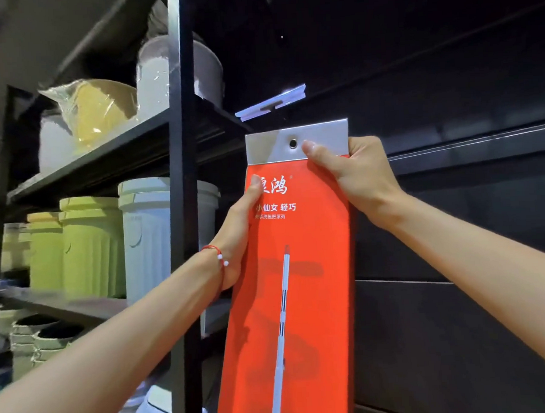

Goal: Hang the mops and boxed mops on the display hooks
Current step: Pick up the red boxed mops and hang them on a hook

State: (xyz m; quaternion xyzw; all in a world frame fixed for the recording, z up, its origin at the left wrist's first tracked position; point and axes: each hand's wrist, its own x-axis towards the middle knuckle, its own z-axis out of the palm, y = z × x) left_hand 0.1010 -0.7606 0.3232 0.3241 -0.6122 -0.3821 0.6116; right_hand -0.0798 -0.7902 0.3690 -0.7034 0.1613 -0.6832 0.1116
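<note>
The boxed mop [301,299] runs off the bottom edge. Fingers of the left hand [237,227] and right hand [358,176] are hidden behind it.

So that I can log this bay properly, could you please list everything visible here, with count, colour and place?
boxed mop: one, red-orange with silver hang tab and eyelet, upright against the dark wall.
clear tag holder: one, transparent, just above the tab.
wall panel: one, black, right side.
shelf rack: one, black, left side.
green bins: at least two, middle shelf.
pale grey bin: one, middle shelf, beside the green ones.
yellow wrapped bin: one, top shelf.
bracelet: one, red string, white beads, left wrist.
left hand: one, grips the box's left edge.
right hand: one, pinches the tab's right corner.
</note>
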